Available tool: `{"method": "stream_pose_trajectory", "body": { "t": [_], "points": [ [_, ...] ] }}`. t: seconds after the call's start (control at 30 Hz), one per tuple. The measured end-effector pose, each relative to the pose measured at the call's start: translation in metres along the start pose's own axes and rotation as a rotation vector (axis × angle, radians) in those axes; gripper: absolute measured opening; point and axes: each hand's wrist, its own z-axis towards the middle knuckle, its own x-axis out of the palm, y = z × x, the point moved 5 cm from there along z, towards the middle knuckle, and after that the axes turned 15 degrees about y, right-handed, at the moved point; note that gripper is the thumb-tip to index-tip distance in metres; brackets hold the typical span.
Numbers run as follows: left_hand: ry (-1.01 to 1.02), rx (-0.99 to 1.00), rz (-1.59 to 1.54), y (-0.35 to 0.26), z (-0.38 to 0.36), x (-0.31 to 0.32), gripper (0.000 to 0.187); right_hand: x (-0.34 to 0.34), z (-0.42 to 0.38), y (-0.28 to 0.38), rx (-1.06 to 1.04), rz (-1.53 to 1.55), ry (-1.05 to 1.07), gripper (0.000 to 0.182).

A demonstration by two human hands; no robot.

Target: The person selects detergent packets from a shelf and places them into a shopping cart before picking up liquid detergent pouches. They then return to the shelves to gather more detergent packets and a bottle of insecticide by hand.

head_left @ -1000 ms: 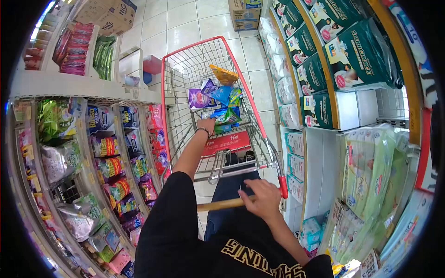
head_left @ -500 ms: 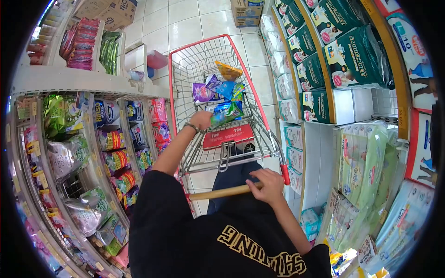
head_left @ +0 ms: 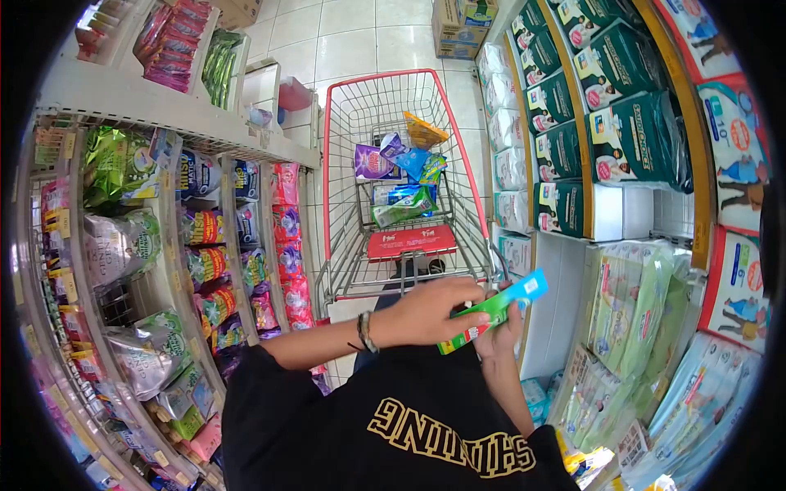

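A slim green and blue packet (head_left: 526, 289) is held at a slant between both hands, near the chest of the black shirt. My left hand (head_left: 422, 313), with bracelets at the wrist, grips its lower green part. The fingers of my right hand (head_left: 499, 340) close around it from the right, partly hidden behind it. Beyond the hands stands a red-rimmed wire shopping cart (head_left: 329, 155). In it lie a purple packet (head_left: 372, 164), an orange packet (head_left: 426, 129), a green packet (head_left: 405, 207) and several blue ones.
Shelves of detergent bags (head_left: 205, 225) run along the left. On the right, shelves hold dark green diaper packs (head_left: 634, 139) and light green packs (head_left: 626, 299). Cardboard boxes (head_left: 463, 29) stand on the tiled floor beyond the cart. A red panel (head_left: 409, 243) spans the cart's near end.
My left hand has come back from inside the cart to the chest. My right hand has left the cart's handle. Both now hold the green and blue packet.
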Motion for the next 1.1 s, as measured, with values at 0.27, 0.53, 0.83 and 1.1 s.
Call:
{"method": "stream_pose_trajectory", "body": {
  "t": [0.27, 0.53, 0.83, 1.1],
  "points": [
    [-0.161, -0.785, 0.587, 0.381, 0.064, -0.111, 0.042, -0.012, -0.009, 0.005, 0.116, 0.038, 0.344, 0.038],
    [0.059, -1.158, 0.589, 0.522, 0.05, -0.108, 0.06, -0.032, 0.013, -0.015, 0.25, 0.295, 0.745, 0.049],
    [0.228, -1.076, 0.469, 0.518, 0.063, -0.118, 0.059, -0.026, 0.017, -0.015, 0.272, 0.27, 0.696, 0.043],
    [0.289, -1.043, 0.415, 0.49, 0.03, -0.159, 0.044, -0.026, 0.006, -0.015, 0.304, 0.157, 0.544, 0.038]
  ]
}}
